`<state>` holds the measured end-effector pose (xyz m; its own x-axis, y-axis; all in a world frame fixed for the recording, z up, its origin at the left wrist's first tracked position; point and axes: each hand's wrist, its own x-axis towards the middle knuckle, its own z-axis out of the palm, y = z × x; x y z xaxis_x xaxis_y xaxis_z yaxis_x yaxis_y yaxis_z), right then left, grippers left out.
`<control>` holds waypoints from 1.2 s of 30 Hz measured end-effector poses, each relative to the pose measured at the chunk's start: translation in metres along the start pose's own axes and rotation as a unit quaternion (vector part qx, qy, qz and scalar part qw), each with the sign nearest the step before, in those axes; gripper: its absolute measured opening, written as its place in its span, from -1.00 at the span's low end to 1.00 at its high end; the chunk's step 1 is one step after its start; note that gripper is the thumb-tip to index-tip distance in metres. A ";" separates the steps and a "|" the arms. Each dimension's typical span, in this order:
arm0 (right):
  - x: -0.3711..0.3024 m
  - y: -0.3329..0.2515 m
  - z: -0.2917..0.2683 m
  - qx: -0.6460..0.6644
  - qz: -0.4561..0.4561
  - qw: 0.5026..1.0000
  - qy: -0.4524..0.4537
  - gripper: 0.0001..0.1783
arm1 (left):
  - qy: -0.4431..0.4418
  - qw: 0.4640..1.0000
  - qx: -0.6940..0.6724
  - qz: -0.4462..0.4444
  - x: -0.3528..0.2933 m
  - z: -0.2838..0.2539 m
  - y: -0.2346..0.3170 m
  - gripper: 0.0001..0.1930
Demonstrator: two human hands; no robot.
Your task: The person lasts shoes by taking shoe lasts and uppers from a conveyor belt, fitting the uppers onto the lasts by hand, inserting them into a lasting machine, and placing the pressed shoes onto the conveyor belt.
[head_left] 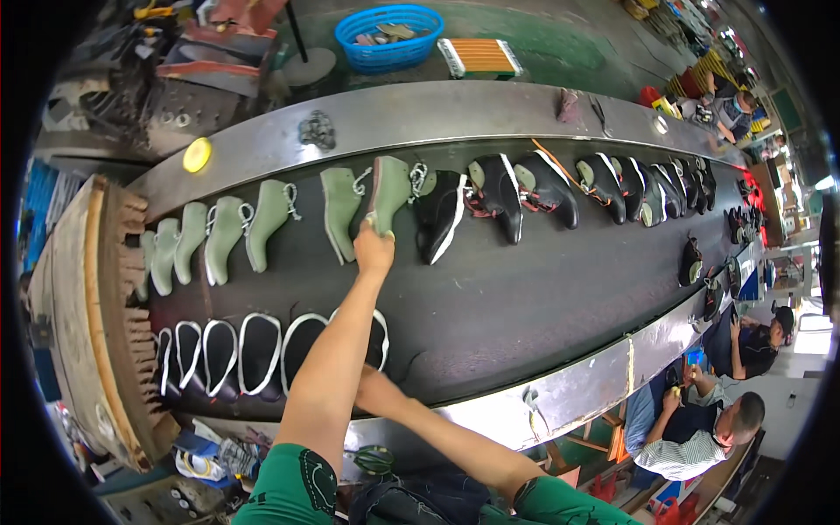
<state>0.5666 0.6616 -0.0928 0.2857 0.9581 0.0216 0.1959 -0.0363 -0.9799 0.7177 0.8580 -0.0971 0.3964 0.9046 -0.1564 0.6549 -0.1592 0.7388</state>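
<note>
My left hand [374, 249] reaches out over the dark conveyor belt [525, 297]. Its fingers are closed round the narrow toe end of a green shoe last [390, 185], which has a cord loop at its other end. Another green last [340, 210] stands just left of it. My right hand [381, 393] is low at the belt's near edge, beside a black shoe upper [378, 346] with a white rim. My left forearm covers part of that upper, and the right fingers are mostly hidden, so I cannot tell whether they grip it.
More green lasts [225, 241] line the belt's far left, black shoes [497, 197] its far right. White-rimmed uppers [260, 354] lie near left by a wooden board [92, 315]. A metal ledge [420, 114] holds a yellow lid [197, 155]. Beyond stands a blue basket [389, 54]. Co-workers [709, 437] sit right.
</note>
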 end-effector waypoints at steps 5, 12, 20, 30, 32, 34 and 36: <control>-0.024 0.017 -0.020 -0.304 0.076 0.922 -0.229 -0.73 | 0.011 0.989 0.108 0.102 0.035 0.025 -0.040 -0.12; -0.090 -0.036 -0.109 -0.237 0.098 0.967 0.004 -0.76 | 0.078 0.996 -0.033 0.026 -0.020 -0.011 -0.075 -0.31; -0.066 -0.110 -0.112 0.089 0.154 0.981 0.074 -0.89 | -0.145 0.914 -0.342 -0.160 -0.159 -0.152 -0.130 -0.37; -0.077 -0.135 -0.025 0.435 0.382 0.811 0.087 -0.78 | -0.149 0.864 -0.454 -0.162 -0.376 -0.340 -0.166 -0.60; -0.104 -0.130 0.005 0.425 0.373 0.821 0.077 -0.78 | -0.049 0.787 -0.590 -0.173 -0.424 -0.367 -0.163 -0.59; -0.128 -0.121 0.038 0.417 0.363 0.832 0.056 -0.78 | 0.080 0.829 -0.531 -0.155 -0.463 -0.372 -0.190 -0.67; -0.159 -0.115 0.074 0.412 0.381 0.828 0.002 -0.77 | 0.220 0.849 -0.454 -0.158 -0.496 -0.380 -0.218 -0.74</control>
<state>0.4287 0.5343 0.0019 0.0357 0.7454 -0.6657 -0.7481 -0.4217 -0.5123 0.1339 0.5939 0.0683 -0.1154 0.9376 -0.3281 -0.1612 0.3083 0.9375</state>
